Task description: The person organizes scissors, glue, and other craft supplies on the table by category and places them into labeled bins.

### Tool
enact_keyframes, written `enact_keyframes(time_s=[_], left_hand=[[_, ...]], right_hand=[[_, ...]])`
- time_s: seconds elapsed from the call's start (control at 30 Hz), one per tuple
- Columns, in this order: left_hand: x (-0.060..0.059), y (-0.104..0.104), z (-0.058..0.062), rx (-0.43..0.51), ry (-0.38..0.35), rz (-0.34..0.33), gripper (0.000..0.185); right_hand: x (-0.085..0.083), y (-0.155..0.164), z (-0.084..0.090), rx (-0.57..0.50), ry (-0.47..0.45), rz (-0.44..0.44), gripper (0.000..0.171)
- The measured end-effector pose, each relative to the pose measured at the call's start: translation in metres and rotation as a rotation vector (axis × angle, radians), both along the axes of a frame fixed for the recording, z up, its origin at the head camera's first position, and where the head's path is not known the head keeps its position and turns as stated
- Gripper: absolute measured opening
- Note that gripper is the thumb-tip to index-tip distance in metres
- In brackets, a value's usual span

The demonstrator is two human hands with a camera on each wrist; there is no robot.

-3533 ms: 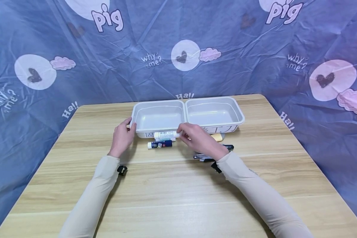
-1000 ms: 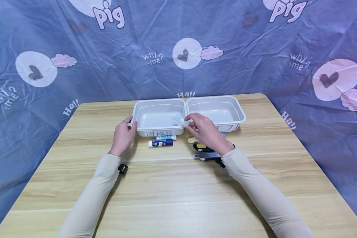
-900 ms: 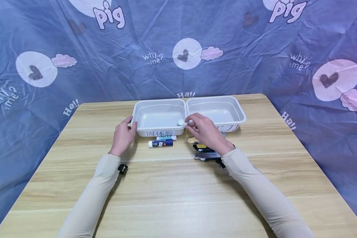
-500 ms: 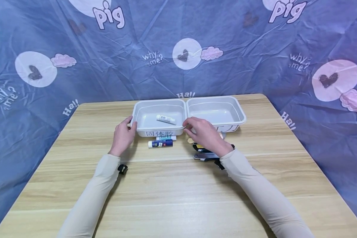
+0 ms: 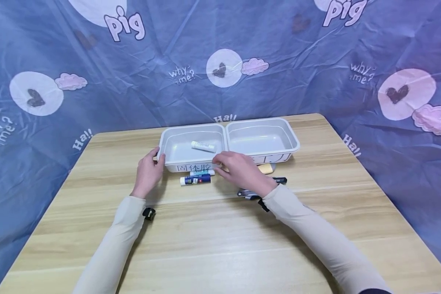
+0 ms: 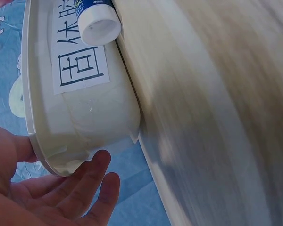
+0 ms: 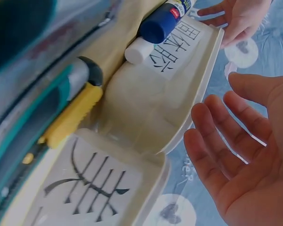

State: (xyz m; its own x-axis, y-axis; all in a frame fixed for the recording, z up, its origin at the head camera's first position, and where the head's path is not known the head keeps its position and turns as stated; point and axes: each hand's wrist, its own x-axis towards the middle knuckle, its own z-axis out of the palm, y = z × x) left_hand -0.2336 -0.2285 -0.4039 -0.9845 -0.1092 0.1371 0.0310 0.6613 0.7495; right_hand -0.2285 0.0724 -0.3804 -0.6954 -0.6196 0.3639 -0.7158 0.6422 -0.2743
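Your right hand (image 5: 240, 171) has nothing in its grip: the fingers are loosely bent, with the thumb held well apart from them, and the fingertips are at the front right corner of the left tray (image 5: 185, 162); you can't tell from these views whether they touch it. Your left hand (image 5: 148, 173) is at that tray's left end, thumb against the rim, the other fingers relaxed, slightly bent and spread beside the end wall. Inside the left tray you have 1 white glue stick (image 5: 203, 146) lying on its side. Just in front of the tray, under its label (image 6: 82, 66) of 3 characters, lie 2 more: a teal-and-white glue stick (image 5: 202, 173) close to the wall and a dark blue glue stick (image 5: 200, 179) nearer you. The right tray (image 5: 261, 141) stands directly beside the left tray. A yellow cutter (image 5: 266, 168) lies before it, and dark cutters (image 5: 281, 180) are partly hidden by your right wrist. Everything rests on a wood-grain table (image 5: 206, 245), with a printed blue cloth (image 5: 297, 81) behind.
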Motion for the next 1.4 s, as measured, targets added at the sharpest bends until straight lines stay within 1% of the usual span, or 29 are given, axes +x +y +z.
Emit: enact_keyframes(time_s=[0.1, 0.3, 0.4, 0.57, 0.77, 0.9, 1.0, 1.13, 1.4], left_hand=[[0.0, 0.0, 0.0, -0.004, 0.004, 0.001, 0.054], [0.0, -0.001, -0.001, -0.001, 0.013, -0.003, 0.054], [0.001, -0.001, -0.001, -0.006, 0.017, 0.0, 0.054], [0.003, -0.003, -0.001, -0.013, 0.019, 0.009, 0.054], [0.002, -0.002, 0.0, -0.017, 0.03, 0.006, 0.053], [0.002, -0.002, -0.001, -0.019, 0.017, -0.001, 0.054], [0.002, -0.001, -0.002, -0.021, 0.014, 0.0, 0.054], [0.003, -0.002, -0.002, -0.021, 0.027, 0.008, 0.054], [0.002, -0.001, -0.004, -0.019, 0.024, 0.002, 0.054]], right_hand=[[0.001, -0.004, 0.004, 0.049, 0.004, 0.006, 0.021], [0.002, -0.016, 0.007, 0.079, -0.048, 0.047, 0.024], [0.002, -0.023, 0.006, 0.097, -0.049, 0.056, 0.024], [0.003, -0.035, 0.005, 0.139, -0.046, 0.045, 0.026], [0.001, -0.045, 0.0, 0.179, -0.043, 0.043, 0.022], [0.001, -0.047, -0.004, 0.213, -0.048, 0.041, 0.022], [0.002, -0.048, -0.007, 0.225, -0.034, 0.035, 0.021], [0.003, -0.049, -0.008, 0.228, -0.007, 0.033, 0.016], [0.004, -0.049, -0.012, 0.243, 0.014, 0.032, 0.01]])
